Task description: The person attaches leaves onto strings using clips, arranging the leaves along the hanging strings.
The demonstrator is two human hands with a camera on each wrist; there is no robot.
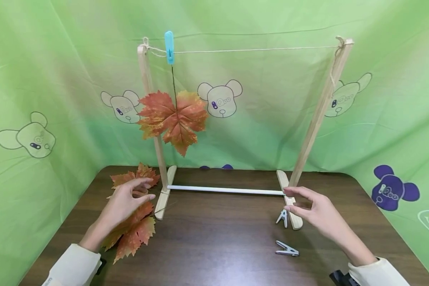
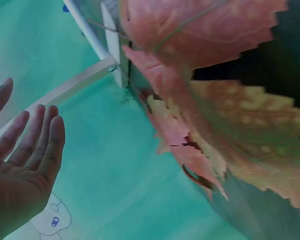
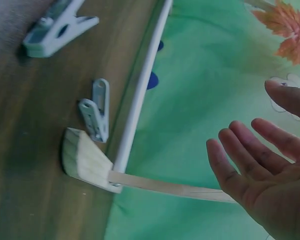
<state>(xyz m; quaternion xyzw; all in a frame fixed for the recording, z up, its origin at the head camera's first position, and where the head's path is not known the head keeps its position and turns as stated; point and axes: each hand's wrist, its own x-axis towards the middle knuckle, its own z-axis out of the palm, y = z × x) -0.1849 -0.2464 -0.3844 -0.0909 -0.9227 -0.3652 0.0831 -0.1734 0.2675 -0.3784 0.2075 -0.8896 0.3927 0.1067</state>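
The left hand [image 1: 124,200], spread, empty, is by loose leaves [image 1: 137,236] at the surface's [image 1: 214,246] left edge — apparently left to hang; one leaf [image 1: 187,115] hangs clipped — done; two grey clips [image 1: 287,249] lie unused toward the right edge, near the spread, empty right hand [image 1: 321,211].

A brown table [image 1: 218,234] at 6 o'clock; a green curtain [image 1: 268,103] behind, 9 through 12 to 3 — 4 outlined bear heads [image 1: 221,99], 1 purple bear [image 1: 389,192] just past 3.
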